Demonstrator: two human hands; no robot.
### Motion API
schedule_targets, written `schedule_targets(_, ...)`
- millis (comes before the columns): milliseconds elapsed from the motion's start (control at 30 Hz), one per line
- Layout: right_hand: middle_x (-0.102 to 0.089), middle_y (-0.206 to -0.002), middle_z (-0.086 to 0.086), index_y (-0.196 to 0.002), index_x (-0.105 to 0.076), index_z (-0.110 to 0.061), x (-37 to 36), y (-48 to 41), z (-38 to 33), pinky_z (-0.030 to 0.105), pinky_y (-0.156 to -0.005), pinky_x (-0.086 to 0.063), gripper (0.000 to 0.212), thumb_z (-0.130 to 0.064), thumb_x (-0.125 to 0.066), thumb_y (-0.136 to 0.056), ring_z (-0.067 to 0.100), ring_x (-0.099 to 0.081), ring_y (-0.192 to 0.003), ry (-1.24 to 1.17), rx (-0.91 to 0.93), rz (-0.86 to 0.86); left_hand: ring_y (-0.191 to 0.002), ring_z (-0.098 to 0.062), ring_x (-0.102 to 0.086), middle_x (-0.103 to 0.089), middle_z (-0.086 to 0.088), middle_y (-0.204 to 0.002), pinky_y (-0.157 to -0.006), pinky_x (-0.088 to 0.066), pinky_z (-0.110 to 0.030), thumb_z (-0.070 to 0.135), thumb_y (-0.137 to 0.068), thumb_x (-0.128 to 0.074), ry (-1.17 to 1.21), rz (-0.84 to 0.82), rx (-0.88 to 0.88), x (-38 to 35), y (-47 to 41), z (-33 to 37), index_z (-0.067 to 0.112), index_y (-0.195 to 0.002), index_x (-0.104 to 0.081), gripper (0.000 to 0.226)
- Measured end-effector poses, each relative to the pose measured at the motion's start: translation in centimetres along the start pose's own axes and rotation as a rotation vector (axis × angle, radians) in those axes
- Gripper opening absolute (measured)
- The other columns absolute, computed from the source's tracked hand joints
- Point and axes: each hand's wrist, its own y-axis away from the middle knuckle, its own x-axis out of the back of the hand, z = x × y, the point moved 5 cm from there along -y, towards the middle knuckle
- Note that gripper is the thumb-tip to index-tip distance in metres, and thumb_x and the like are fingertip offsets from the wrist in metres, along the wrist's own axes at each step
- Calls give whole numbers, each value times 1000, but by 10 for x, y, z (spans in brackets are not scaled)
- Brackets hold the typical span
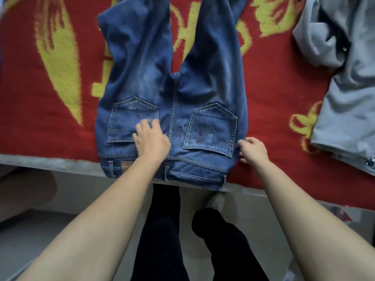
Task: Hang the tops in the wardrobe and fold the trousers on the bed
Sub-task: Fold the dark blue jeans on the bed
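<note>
jeans point(172, 94) back-up on bed point(50, 110) | L hand point(151, 139) flat, fingers apart, on seat | R hand point(253, 151) pinching jeans' side edge

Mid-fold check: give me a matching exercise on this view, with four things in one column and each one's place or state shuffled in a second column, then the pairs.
Column one:
1. left hand
2. right hand
3. blue denim jeans
4. pale grey cloth garment

Column two:
A. lies crumpled at the right of the red and yellow blanket
B. rests flat on a stitched back pocket
C. spread out back side up, waistband toward the person
D. grips the jeans' side edge near the waistband

Pairs: 1-B; 2-D; 3-C; 4-A.
</note>
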Motion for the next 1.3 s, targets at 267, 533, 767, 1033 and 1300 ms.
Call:
schedule_targets(267,-74,-94,-1,-86,-70,-14,11,-10,-48,35,-81,-55,18,-31,-74,-89,14,-68,-82,-549,45,-111,-107,-26,-50,-52,-3,-112,-83,-46,-41,74,-75,-59,-44,-179,-296,-87,114,106,20,-106,-55,63)
schedule_targets(533,-65,-80,-1,-92,-62,-12,19,27,-65,22,-63,-56,15,-26,-66,-93,11,-62,-72,-707,-213,-414,-82,-28,-56,-58,2,-81,-65,-38,-32,14,-76,-62,353,-276,-101,-57,101,85,24,-75,-51,15)
schedule_targets(767,-63,-76,-1,-108,-56,-12,-60,100,-199,23,-58,-49,37,8,-66,-79,11,-59,-64,-760,356,-271,-72,-14,-58,-66,0,-77,-72,-49,-31,1,-75,-56,974,-230,33,24,72,-33,18,-82,-63,20)
schedule_targets(1033,-66,-122,7,-156,-29,-17,-259,109,-260,15,-82,-50,78,-4,-61,-87,16,-64,-96,102,613,-428,-96,-32,-62,-67,-15,-101,-89,-49,-43,14,-80,-67,732,-95,381,9,17,-189,9,-96,-63,17)
schedule_targets(1300,-59,-121,9,-127,-63,-12,-215,108,-184,29,-105,-39,38,-21,-63,-91,21,-57,-112,22,609,273,-122,-36,-44,-51,-19,-127,-99,-32,-36,14,-85,-54,541,-18,346,22,-18,-192,8,-116,-51,31)
